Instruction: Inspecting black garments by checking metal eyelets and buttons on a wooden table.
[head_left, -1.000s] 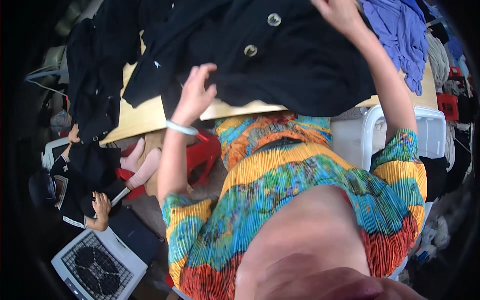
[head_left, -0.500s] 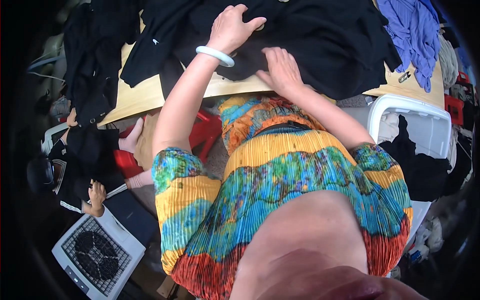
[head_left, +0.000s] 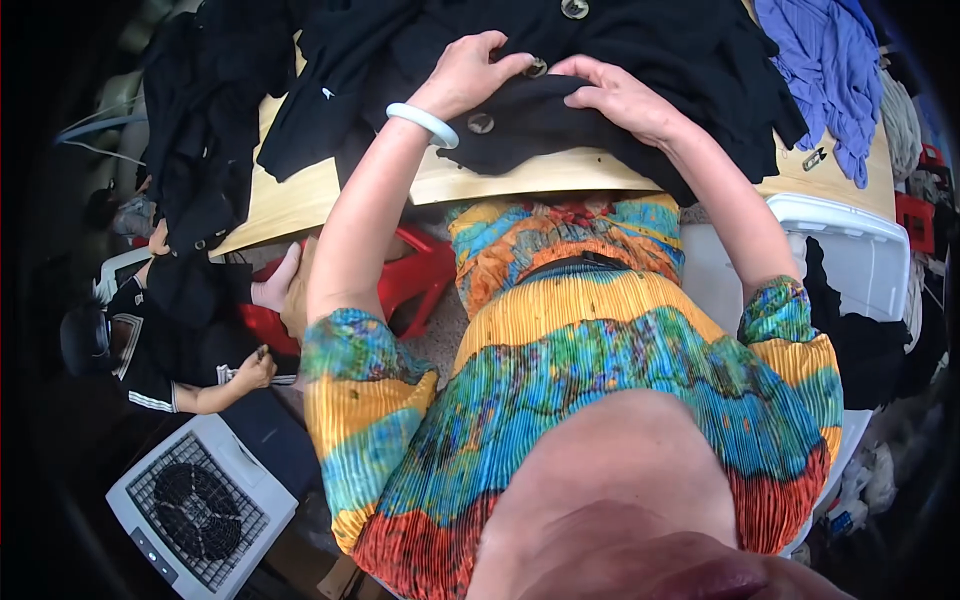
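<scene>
A black garment (head_left: 660, 60) with large round buttons covers most of the table in front of me. My left hand (head_left: 475, 72), with a pale bangle (head_left: 423, 124) on its wrist, lies on the cloth. Its thumb and fingers are apart, and the thumb tip is at a button (head_left: 537, 67). Across from it, my right hand (head_left: 628, 102) has a fold of the garment between thumb and fingers. Another button (head_left: 481, 123) shows on the flap below my left hand, and a third button (head_left: 574, 9) at the top.
Purple cloth (head_left: 825, 75) and a small metal thread snipper (head_left: 814, 158) lie at the table's right. A white plastic bin (head_left: 850, 225) with dark cloth stands below. At left are another person's hand (head_left: 255, 370), a red stool (head_left: 430, 275) and a grey-white fan unit (head_left: 200, 505).
My right hand has moved up and right and now holds the garment's fold. The front edge has shifted, baring a button. The other person's hand at left has moved right.
</scene>
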